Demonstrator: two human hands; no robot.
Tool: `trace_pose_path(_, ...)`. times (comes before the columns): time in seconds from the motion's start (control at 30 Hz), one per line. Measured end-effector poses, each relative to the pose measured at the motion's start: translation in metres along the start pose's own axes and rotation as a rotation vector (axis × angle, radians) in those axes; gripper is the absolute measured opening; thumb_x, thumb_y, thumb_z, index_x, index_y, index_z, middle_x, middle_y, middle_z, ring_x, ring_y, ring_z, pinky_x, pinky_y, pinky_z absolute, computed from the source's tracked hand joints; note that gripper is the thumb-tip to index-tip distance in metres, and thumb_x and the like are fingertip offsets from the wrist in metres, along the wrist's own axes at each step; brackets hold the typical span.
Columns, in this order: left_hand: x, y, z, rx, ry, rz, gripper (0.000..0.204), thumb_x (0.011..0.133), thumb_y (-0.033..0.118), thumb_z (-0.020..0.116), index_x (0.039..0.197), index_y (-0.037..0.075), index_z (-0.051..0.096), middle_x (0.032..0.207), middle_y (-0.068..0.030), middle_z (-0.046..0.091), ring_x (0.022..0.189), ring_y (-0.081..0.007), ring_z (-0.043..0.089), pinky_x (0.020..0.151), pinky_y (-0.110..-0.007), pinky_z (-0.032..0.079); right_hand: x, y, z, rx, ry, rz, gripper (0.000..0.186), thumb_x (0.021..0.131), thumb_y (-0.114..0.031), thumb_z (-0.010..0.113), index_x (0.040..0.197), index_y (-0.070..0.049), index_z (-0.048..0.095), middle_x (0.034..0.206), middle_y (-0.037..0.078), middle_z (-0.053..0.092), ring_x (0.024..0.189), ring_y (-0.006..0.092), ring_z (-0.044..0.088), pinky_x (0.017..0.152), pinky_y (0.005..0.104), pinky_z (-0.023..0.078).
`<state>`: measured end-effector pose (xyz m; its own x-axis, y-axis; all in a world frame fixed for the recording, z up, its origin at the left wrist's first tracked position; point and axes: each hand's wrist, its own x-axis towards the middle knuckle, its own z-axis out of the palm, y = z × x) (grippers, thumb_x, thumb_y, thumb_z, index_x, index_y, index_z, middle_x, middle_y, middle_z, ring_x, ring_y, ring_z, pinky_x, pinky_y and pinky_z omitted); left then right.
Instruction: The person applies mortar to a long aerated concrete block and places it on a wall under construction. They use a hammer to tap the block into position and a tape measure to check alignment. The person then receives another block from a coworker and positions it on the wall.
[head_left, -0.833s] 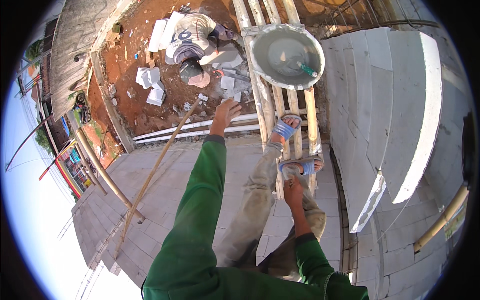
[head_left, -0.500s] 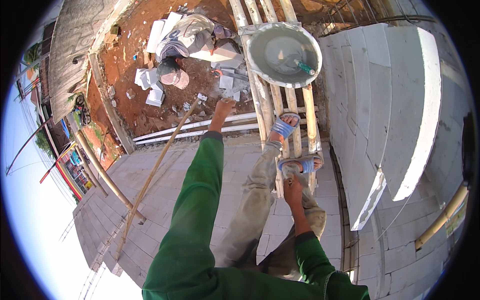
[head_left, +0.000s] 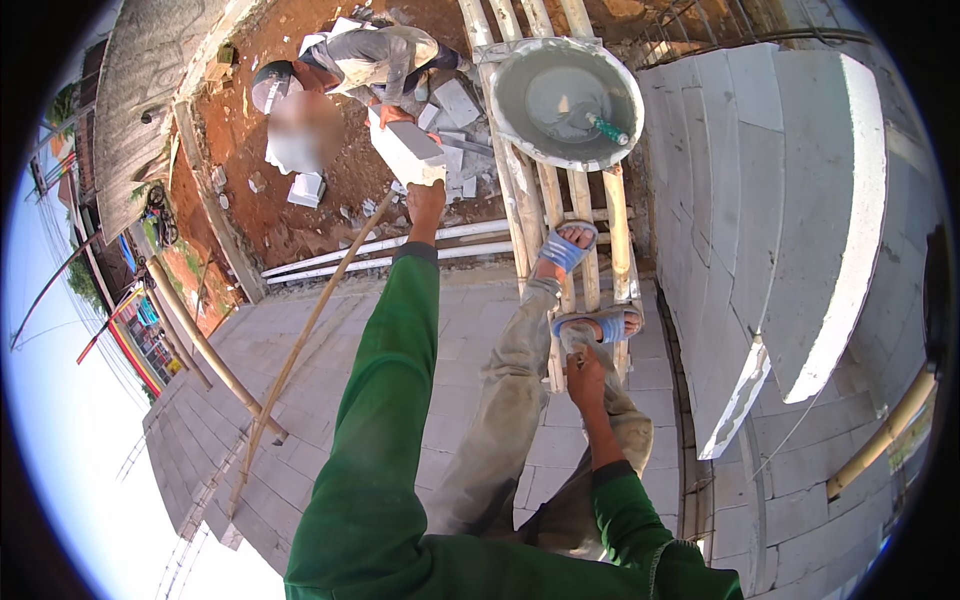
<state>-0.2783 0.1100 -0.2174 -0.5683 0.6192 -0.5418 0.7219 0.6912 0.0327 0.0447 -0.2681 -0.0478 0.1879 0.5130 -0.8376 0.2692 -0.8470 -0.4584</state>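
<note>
My left hand is stretched out in front at the near end of a white lightweight concrete block. Its fingers close on that end, partly hidden by the hand itself. A co-worker's hand holds the block's far end from below. Over my right leg, near the sandal, my right hand is curled closed; what lies inside its fingers, if anything, cannot be made out.
I stand on bamboo poles that carry a round tub of grey mix with a green-handled tool. A grey block wall rises at right. The co-worker stands below among loose blocks. A leaning pole crosses at left.
The co-worker has straightened from bending and lifted a white block up toward me. My left hand has shifted slightly left and met its end. My right hand stays almost still.
</note>
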Motion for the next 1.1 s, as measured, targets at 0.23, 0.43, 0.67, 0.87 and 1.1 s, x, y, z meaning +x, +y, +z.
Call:
trace_pose_path(0.23, -0.036, 0.069, -0.026, 0.385, 0.273, 0.021, 0.152, 0.073, 0.068, 0.088, 0.170, -0.006, -0.002, 0.176, -0.0372, 0.006, 0.164, -0.0526, 0.012, 0.128, -0.072, 0.017, 0.004, -0.009, -0.008, 0.019, -0.013, 0.023, 0.041, 0.101, -0.019, 0.068, 0.132, 0.008, 0.063, 0.103, 0.025, 0.076, 0.093, 0.0437, 0.074, 0.083, 0.0514, 0.057)
trace_pose_path(0.43, -0.068, 0.077, -0.027, 0.501, 0.430, 0.166, 0.138, 0.079, 0.048, 0.090, 0.171, -0.004, 0.002, 0.169, -0.0326, 0.022, 0.157, -0.0484, 0.027, 0.121, -0.069, 0.024, 0.004, -0.007, -0.011, 0.013, 0.062, -0.020, 0.048, 0.099, -0.017, 0.069, 0.138, 0.010, 0.059, 0.103, 0.025, 0.076, 0.090, 0.0442, 0.074, 0.080, 0.0521, 0.057)
trace_pose_path(0.67, -0.148, 0.038, -0.108, 0.436, 0.570, 0.369, 0.124, 0.072, 0.036, 0.093, 0.164, -0.002, 0.019, 0.138, -0.0221, 0.046, 0.128, -0.0384, 0.045, 0.107, -0.056, 0.034, -0.001, -0.002, -0.016, 0.004, 0.159, -0.037, 0.047, 0.097, -0.017, 0.071, 0.136, 0.008, 0.059, 0.103, 0.032, 0.074, 0.092, 0.0485, 0.073, 0.081, 0.0562, 0.056)
trace_pose_path(0.87, -0.252, -0.039, -0.239, 0.303, 0.489, 0.434, 0.129, 0.069, 0.036, 0.096, 0.164, -0.002, 0.018, 0.139, -0.0254, 0.043, 0.132, -0.0447, 0.044, 0.111, -0.060, 0.034, -0.023, -0.015, -0.033, 0.134, 0.208, -0.072, 0.044, 0.096, -0.018, 0.072, 0.131, 0.006, 0.061, 0.101, 0.028, 0.074, 0.091, 0.0475, 0.074, 0.082, 0.0558, 0.057)
trace_pose_path(1.1, -0.413, -0.022, -0.349, 0.291, 0.256, 0.757, 0.127, 0.062, 0.021, 0.099, 0.164, 0.001, 0.026, 0.147, -0.0265, 0.043, 0.137, -0.0468, 0.043, 0.115, -0.061, 0.035, -0.051, -0.082, -0.076, 0.163, 0.150, -0.196, 0.063, 0.093, -0.031, 0.077, 0.145, 0.000, 0.057, 0.138, 0.025, 0.067, 0.131, 0.0416, 0.064, 0.110, 0.0478, 0.052)
